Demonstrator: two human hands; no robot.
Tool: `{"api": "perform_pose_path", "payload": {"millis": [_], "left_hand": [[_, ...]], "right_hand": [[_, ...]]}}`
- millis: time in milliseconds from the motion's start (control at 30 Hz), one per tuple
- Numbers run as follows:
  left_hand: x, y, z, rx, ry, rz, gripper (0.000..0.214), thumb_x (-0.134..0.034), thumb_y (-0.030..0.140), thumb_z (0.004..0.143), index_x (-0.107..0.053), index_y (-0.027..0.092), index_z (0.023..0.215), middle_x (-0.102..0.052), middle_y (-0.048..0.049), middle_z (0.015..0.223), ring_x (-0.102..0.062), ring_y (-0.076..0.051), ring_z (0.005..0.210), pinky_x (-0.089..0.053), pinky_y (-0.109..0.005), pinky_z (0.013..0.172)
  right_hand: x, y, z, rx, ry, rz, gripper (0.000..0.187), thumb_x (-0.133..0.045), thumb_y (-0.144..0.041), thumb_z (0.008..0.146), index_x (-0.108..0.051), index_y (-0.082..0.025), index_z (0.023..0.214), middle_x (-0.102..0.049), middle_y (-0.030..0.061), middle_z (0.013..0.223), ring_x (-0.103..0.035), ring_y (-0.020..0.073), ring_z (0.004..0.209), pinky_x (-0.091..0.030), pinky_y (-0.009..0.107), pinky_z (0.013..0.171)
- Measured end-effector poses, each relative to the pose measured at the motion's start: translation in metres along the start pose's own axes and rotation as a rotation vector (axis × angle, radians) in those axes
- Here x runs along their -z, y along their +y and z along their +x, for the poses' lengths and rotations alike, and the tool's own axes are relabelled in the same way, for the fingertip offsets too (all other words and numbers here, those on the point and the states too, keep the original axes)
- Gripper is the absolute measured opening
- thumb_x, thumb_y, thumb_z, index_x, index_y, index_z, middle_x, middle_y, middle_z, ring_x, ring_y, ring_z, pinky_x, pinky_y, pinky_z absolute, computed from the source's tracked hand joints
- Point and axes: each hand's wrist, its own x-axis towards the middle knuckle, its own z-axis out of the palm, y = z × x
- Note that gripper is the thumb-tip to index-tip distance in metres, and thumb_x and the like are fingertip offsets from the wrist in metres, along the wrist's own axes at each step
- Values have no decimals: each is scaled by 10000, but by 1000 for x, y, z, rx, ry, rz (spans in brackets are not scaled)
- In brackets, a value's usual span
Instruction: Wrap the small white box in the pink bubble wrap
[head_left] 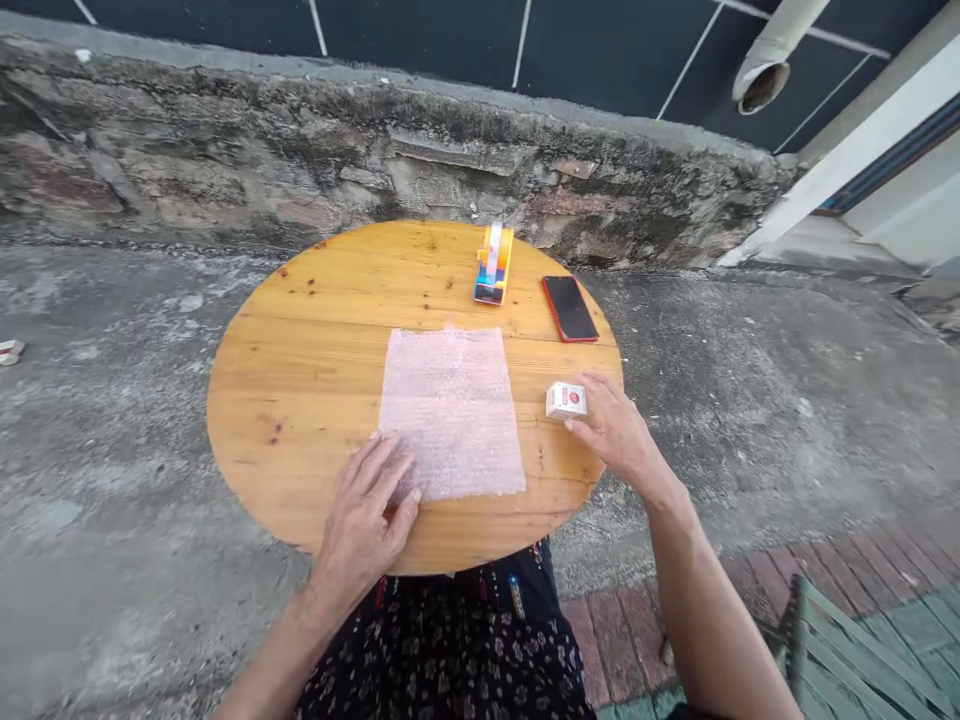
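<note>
A sheet of pinkish bubble wrap (454, 410) lies flat on the round wooden table (300, 390). My left hand (369, 508) rests on its lower left corner, fingers spread. To the right of the sheet stands a small white box (566, 400) with red print. My right hand (615, 428) is at the box's right side, thumb and fingers apart around it; whether they press on the box is hard to tell.
A yellow tape dispenser (493, 265) stands near the table's far edge. Right of it lies a phone (571, 308) in a red case. Behind the table runs a rough stone wall base (300, 160). A slatted green chair (862, 650) is at lower right.
</note>
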Motion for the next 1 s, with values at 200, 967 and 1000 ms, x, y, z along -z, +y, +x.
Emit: {"api": "perform_pose_path", "payload": {"millis": [200, 967, 1000], "left_hand": [[1, 0, -2, 47, -11, 3, 380, -521, 208, 887, -509, 209, 1267, -478, -111, 1405, -366, -297, 1365, -373, -524, 1100], [-2, -5, -6, 82, -7, -22, 325, -526, 229, 868, -591, 145, 1175, -509, -127, 1389, -354, -294, 1367, -363, -516, 1108], [-1, -5, -6, 82, -11, -20, 324, -526, 228, 868, -594, 141, 1173, -511, -128, 1388, -353, -293, 1367, -358, -514, 1112]], "right_hand": [[-9, 2, 8, -25, 2, -1, 475, -566, -272, 823, -518, -195, 1289, -600, 124, 1263, -571, 315, 1150, -459, 509, 947], [-57, -120, 54, 300, -177, 312, 463, -609, -150, 772, -546, -205, 1228, -618, 84, 1197, -577, 237, 1094, -456, 394, 940], [-58, -119, 53, 301, -177, 306, 464, -608, -147, 773, -545, -205, 1229, -616, 83, 1201, -575, 237, 1098, -453, 396, 943]]}}
